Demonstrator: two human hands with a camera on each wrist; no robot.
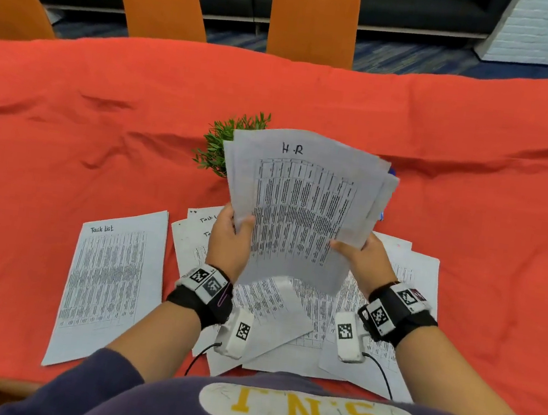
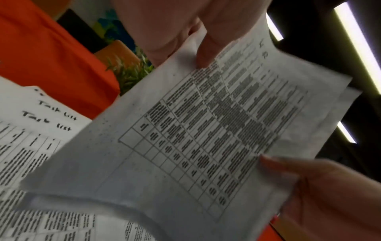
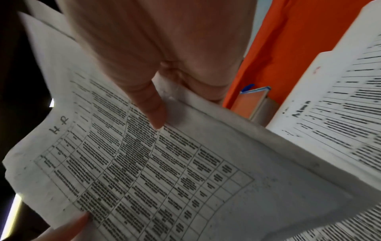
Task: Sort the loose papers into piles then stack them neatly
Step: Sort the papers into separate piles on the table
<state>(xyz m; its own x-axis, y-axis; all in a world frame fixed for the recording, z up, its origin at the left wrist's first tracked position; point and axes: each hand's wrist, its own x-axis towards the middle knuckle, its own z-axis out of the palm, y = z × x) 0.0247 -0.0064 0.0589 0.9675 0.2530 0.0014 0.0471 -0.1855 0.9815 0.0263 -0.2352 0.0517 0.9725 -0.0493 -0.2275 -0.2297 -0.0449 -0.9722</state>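
The left hand (image 1: pixel 228 241) and right hand (image 1: pixel 364 258) both grip a fanned sheaf of papers (image 1: pixel 304 204), top sheet headed "H.R", lifted clear of the table above the loose papers (image 1: pixel 283 315). On each hand the thumb presses the front of the top sheet with the fingers curled behind, clamped on the sheaf's lower side edges.

Landmark: the held sheaf. Directly beneath and nearer the person lie the loose papers, overlapping at mixed angles. Two sheets headed "Task List" (image 2: pixel 51 117) show at the left of that scatter, partly hidden by the left hand. Further left, apart from the scatter, a separate pile headed "Task List" (image 1: pixel 109 285) lies flat.

Behind the sheaf's upper left corner stands a small green plant (image 1: pixel 219 145), largely screened by the paper. Behind its right edge a blue-edged object (image 3: pixel 254 100) shows; its nature cannot be told.

Surface: a table under a wrinkled orange-red cloth (image 1: pixel 475 183). Beyond the far edge stand three orange chairs (image 1: pixel 315 15), patterned blue carpet and a dark sofa.
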